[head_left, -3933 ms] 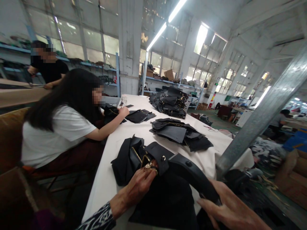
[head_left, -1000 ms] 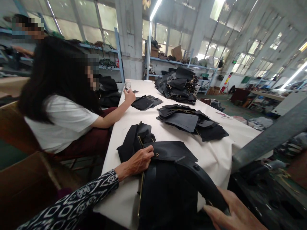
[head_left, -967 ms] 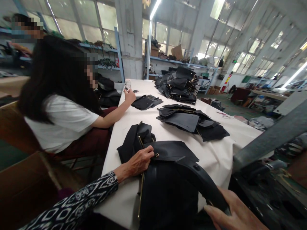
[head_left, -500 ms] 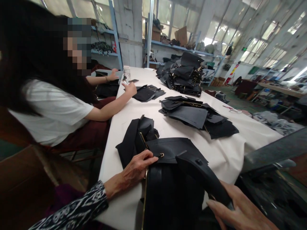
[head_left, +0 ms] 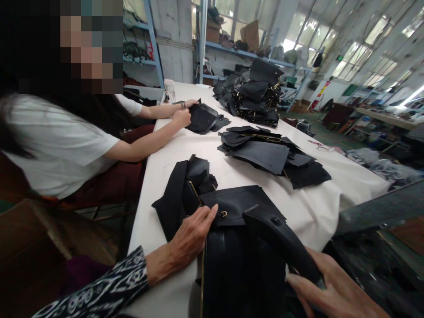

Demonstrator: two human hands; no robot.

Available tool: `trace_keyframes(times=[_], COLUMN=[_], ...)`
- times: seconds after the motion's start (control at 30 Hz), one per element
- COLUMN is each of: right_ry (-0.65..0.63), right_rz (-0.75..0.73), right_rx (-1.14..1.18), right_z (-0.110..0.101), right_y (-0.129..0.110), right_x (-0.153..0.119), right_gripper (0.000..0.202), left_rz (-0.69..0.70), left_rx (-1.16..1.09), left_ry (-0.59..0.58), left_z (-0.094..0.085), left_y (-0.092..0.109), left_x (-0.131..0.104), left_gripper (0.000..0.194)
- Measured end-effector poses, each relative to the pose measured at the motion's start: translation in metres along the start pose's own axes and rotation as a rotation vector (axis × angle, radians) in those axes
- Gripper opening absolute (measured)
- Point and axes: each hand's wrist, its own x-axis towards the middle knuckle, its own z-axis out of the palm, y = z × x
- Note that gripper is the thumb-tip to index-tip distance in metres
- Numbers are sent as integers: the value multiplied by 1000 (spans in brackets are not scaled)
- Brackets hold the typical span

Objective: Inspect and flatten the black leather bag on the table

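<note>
Black leather bag (head_left: 241, 269) at near table (head_left: 159, 265) edge. Left hand (head_left: 190, 236) flat, fingers spread by gold ring (head_left: 224, 214); right hand (head_left: 327, 289) wraps strap (head_left: 281, 240). Mid-fitting; next needs pinch at ring.

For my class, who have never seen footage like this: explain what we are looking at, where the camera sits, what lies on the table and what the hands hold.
There is no machine here, only a person wearing a camera on the head, looking down at their own hands. The left hand presses on a black bag by its gold ring. The right hand grips the bag's strap. On the white table lie piles of black pieces. The arms in white sleeves belong to a co-worker.
</note>
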Motion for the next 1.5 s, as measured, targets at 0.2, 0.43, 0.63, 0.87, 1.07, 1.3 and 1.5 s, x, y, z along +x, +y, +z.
trace_keyframes(times=[0.2,0.43,0.63,0.87,1.07,1.3,1.5], right_ry=[-70,-160,28,-39,-74,149,191], right_rz=[36,-54,-214,-170,-195,-217,-197], right_rx=[-115,-76,-95,-71,-2,72,116], right_z=[6,26,23,18,42,20,2], right_y=[-5,-39,-52,-52,-56,-72,-26], right_x=[9,21,38,0,19,33,-5], right_gripper=[39,27,26,27,24,33,33], left_rz=[207,303,357,369,340,272,345], left_rx=[62,129,154,229,193,107,331], left_ry=[275,246,211,238,256,208,122], left_z=[-6,-21,-20,-18,-8,-11,-25], left_y=[11,12,12,13,11,12,29], left_x=[-36,-29,-32,-32,-31,-34,-56], left_gripper=[41,33,34,33,27,38,62])
